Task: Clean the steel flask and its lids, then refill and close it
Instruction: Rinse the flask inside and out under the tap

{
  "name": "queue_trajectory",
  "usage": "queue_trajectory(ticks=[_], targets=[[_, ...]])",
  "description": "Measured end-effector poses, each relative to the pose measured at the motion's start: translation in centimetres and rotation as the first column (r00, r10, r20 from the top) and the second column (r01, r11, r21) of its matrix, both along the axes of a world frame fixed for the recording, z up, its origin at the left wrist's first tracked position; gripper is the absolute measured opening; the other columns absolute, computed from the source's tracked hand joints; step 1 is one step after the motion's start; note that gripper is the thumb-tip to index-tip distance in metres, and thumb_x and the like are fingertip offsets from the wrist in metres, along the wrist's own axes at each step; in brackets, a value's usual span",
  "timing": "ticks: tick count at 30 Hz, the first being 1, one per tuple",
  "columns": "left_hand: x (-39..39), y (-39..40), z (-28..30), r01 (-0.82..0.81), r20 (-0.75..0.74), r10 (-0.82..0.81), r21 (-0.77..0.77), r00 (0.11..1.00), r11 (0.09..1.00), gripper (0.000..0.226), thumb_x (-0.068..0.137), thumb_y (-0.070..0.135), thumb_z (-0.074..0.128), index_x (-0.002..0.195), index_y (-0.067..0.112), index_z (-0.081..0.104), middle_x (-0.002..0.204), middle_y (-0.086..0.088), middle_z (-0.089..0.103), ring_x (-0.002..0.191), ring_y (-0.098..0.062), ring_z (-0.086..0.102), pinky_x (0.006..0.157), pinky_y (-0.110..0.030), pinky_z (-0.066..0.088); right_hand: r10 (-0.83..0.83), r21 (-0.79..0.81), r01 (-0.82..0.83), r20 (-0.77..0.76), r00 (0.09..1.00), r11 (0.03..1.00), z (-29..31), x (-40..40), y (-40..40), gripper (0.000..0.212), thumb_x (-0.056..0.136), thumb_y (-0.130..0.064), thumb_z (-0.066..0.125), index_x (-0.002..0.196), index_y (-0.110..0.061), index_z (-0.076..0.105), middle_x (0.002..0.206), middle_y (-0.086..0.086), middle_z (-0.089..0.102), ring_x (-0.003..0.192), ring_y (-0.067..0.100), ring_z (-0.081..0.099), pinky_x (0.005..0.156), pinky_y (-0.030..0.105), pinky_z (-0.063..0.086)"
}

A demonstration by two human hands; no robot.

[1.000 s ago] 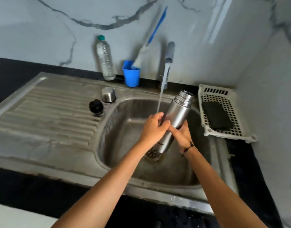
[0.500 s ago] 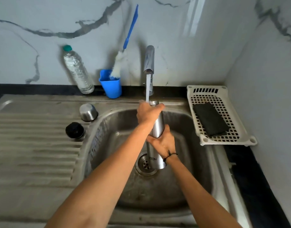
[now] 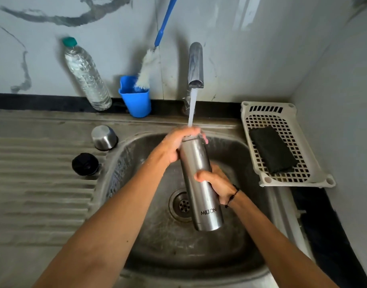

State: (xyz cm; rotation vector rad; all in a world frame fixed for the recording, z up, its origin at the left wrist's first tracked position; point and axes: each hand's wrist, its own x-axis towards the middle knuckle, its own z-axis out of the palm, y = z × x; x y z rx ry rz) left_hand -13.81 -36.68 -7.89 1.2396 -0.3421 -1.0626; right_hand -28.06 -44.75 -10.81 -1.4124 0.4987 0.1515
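Note:
The steel flask (image 3: 201, 183) stands nearly upright over the sink bowl (image 3: 149, 235), its mouth right under the running tap (image 3: 195, 65). My left hand (image 3: 176, 145) wraps the flask's top, where the water stream lands. My right hand (image 3: 214, 182) grips the flask's middle from the right side. The steel outer lid (image 3: 104, 137) sits upside down on the drainboard by the bowl's left rim. Just in front of it lies the black inner lid (image 3: 85, 164).
A clear plastic water bottle (image 3: 86, 76) and a blue cup (image 3: 136, 98) holding a blue-handled bottle brush (image 3: 145, 73) stand against the marble wall. A white perforated tray (image 3: 282, 169) with a dark scrub pad (image 3: 272, 149) lies right of the sink.
The flask has swung from a tilt to nearly upright with its mouth under the stream. My left hand slid up to its top, and the view has closed in on the sink.

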Motion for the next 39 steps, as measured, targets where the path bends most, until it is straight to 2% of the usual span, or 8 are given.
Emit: queue_trajectory(ticks=[4, 7, 13, 18, 23, 28, 34, 39], targets=[[-0.1, -0.4, -0.4, -0.094, -0.247, 0.087, -0.019, 0.965, 0.995, 0.008, 0.084, 0.018, 0.06, 0.083, 0.011, 0.064, 0.08, -0.009, 0.066, 0.076, -0.023, 0.064, 0.081, -0.037, 0.052, -0.047, 0.092, 0.054, -0.071, 0.996, 0.994, -0.5, 0.1, 0.2, 0.068, 0.04, -0.034, 0.069, 0.104, -0.009, 0.062, 0.089, 0.014, 0.067, 0.08, 0.03, 0.064, 0.075, 0.042, 0.053], [-1.0, -1.7, -0.9, -0.283, 0.012, 0.311, 0.443, 0.95, 0.851, 0.034, 0.08, 0.03, 0.072, 0.103, 0.008, 0.06, 0.094, -0.011, 0.065, 0.08, -0.022, 0.062, 0.077, -0.034, 0.053, -0.11, -0.296, 0.067, -0.131, 0.985, 0.953, -0.3, 1.3, 0.7, 0.079, 0.04, -0.046, 0.072, 0.112, -0.015, 0.06, 0.098, 0.002, 0.069, 0.087, 0.021, 0.066, 0.07, 0.03, 0.053], [-2.5, -2.5, -1.5, -0.605, 0.368, 0.482, 0.427, 0.795, 0.672, 0.046, 0.069, 0.029, 0.081, 0.101, 0.004, 0.059, 0.095, -0.006, 0.065, 0.082, -0.024, 0.064, 0.073, -0.031, 0.055, -0.149, -0.758, -0.01, -0.141, 0.979, 0.653, -0.2, 1.6, 2.6, 0.066, 0.065, -0.047, 0.078, 0.105, -0.012, 0.04, 0.097, 0.008, 0.062, 0.088, 0.03, 0.062, 0.064, 0.032, 0.046], [-1.6, -1.9, -1.0, -0.454, 0.153, 0.432, 0.429, 0.889, 0.781, 0.035, 0.066, 0.021, 0.081, 0.092, 0.008, 0.062, 0.087, -0.007, 0.063, 0.073, -0.016, 0.059, 0.059, -0.025, 0.047, -0.098, -0.592, -0.016, -0.16, 0.982, 0.805, 0.2, 0.7, 0.8, 0.066, 0.055, -0.04, 0.078, 0.108, -0.017, 0.047, 0.095, -0.001, 0.062, 0.083, 0.018, 0.062, 0.068, 0.032, 0.054], [-1.0, -1.2, -1.0, -0.272, -0.01, 0.285, 0.259, 0.959, 0.927, 0.042, 0.051, 0.031, 0.083, 0.085, 0.011, 0.069, 0.096, -0.017, 0.071, 0.088, -0.029, 0.068, 0.085, -0.047, 0.055, -0.064, -0.112, 0.063, -0.011, 0.998, 0.992, 0.0, 0.1, -0.2, 0.053, 0.049, -0.026, 0.071, 0.102, -0.022, 0.061, 0.093, 0.004, 0.069, 0.074, 0.009, 0.067, 0.062, 0.022, 0.053], [-0.6, -0.4, -1.4, -0.166, -0.291, 0.126, -0.116, 0.948, 0.979, 0.012, 0.085, 0.016, 0.054, 0.087, 0.005, 0.058, 0.077, -0.012, 0.065, 0.074, -0.024, 0.065, 0.076, -0.035, 0.055, 0.146, 0.555, -0.117, -0.008, 0.989, 0.823, -1.2, 0.0, -0.2, 0.076, 0.046, -0.038, 0.082, 0.108, 0.0, 0.059, 0.092, 0.017, 0.068, 0.078, 0.026, 0.067, 0.071, 0.035, 0.055], [-0.6, -2.2, -0.8, -0.558, 0.245, 0.502, 0.392, 0.83, 0.732, 0.038, 0.074, 0.028, 0.078, 0.104, 0.01, 0.063, 0.098, -0.008, 0.067, 0.087, -0.021, 0.064, 0.079, -0.034, 0.053, -0.074, -0.415, 0.029, -0.093, 0.993, 0.909, -1.2, 1.7, 1.6, 0.084, 0.065, -0.034, 0.084, 0.131, -0.018, 0.035, 0.12, 0.003, 0.058, 0.101, 0.018, 0.059, 0.081, 0.032, 0.052], [-3.5, -3.0, -0.4, -0.653, 0.454, 0.485, 0.366, 0.747, 0.662, 0.036, 0.075, 0.032, 0.076, 0.095, 0.011, 0.057, 0.09, -0.002, 0.061, 0.084, -0.02, 0.061, 0.077, -0.032, 0.052, -0.207, -0.5, 0.169, -0.02, 0.978, 0.85, -2.0, 0.9, 2.6, 0.082, 0.062, -0.038, 0.081, 0.129, -0.018, 0.039, 0.105, 0.004, 0.065, 0.093, 0.024, 0.064, 0.076, 0.037, 0.055]])
